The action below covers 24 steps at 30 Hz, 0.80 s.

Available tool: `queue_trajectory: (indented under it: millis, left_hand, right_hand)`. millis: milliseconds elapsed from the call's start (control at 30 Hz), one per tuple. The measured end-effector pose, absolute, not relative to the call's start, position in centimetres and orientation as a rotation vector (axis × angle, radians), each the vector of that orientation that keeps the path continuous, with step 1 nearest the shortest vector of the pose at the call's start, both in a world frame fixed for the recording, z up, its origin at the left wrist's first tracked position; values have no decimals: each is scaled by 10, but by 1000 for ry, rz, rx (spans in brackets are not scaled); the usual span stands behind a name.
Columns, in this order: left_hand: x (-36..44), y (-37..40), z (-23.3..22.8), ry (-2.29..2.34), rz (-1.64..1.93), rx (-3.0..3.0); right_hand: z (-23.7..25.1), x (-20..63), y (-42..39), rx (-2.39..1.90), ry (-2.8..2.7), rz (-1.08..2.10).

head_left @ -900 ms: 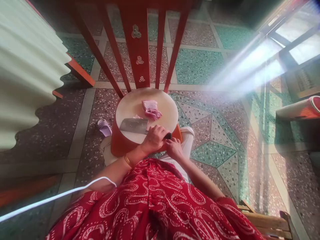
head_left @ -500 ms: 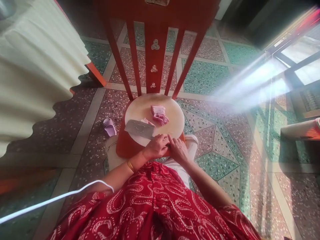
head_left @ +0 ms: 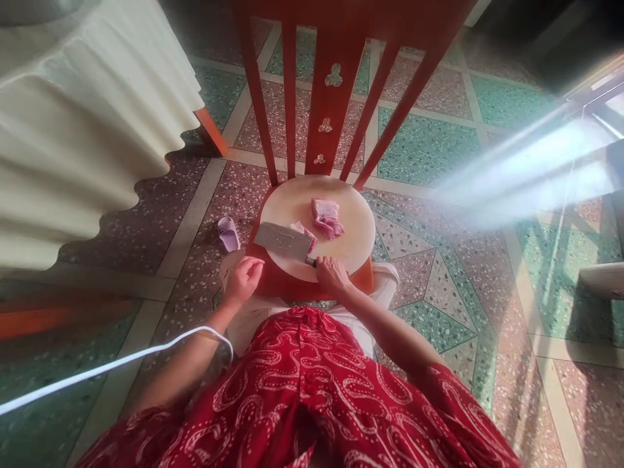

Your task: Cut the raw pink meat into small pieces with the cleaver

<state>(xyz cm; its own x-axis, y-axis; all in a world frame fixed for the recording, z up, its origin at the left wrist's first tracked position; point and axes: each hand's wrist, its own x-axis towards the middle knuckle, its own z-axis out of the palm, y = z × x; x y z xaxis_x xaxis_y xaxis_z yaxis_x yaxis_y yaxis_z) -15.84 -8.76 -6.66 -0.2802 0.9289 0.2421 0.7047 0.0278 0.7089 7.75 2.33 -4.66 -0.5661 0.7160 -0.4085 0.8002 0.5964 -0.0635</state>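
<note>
At far left a cream pleated cloth (head_left: 73,130) hangs over the terrazzo floor (head_left: 429,136); a white cable (head_left: 112,367) runs across the lower left; a lilac slipper (head_left: 228,233) lies on the floor just left of the stool.

The left hand (head_left: 242,280) hovers at the left edge of the orange stool (head_left: 277,286), fingers loosely curled, holding nothing, apart from the blade.

On the stool sits a round pale board (head_left: 292,195), backed against the slats of a red chair (head_left: 325,84); the cleaver (head_left: 283,238) lies flat on the board's near half, its long axis running left to right, blade to the left, handle to the right.

The right hand (head_left: 331,274) is closed on the cleaver's handle at the board's near right rim, so it is the nearer hand to the knife.

The meat (head_left: 327,218) lies beyond and slightly right of the blade; a smaller piece (head_left: 306,232) touches the blade's far edge; both are away from the left hand.

At right, sunlight streaks across the floor.
</note>
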Motion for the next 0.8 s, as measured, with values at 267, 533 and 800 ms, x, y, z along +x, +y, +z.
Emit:
queue_trajectory:
  millis: [267,533,800]
  left_hand:
    - [-142,-58,-89,2122,1295,1636]
    - [-95,8,-100,1863,1107,2114]
    - [-96,11,-98,1834,1142,2053]
  right_hand:
    - [-11,108,27,1719,2602,-939]
    - [-1,143,33,1861,2437,-741]
    - [2,119,40,1388,2434,-421]
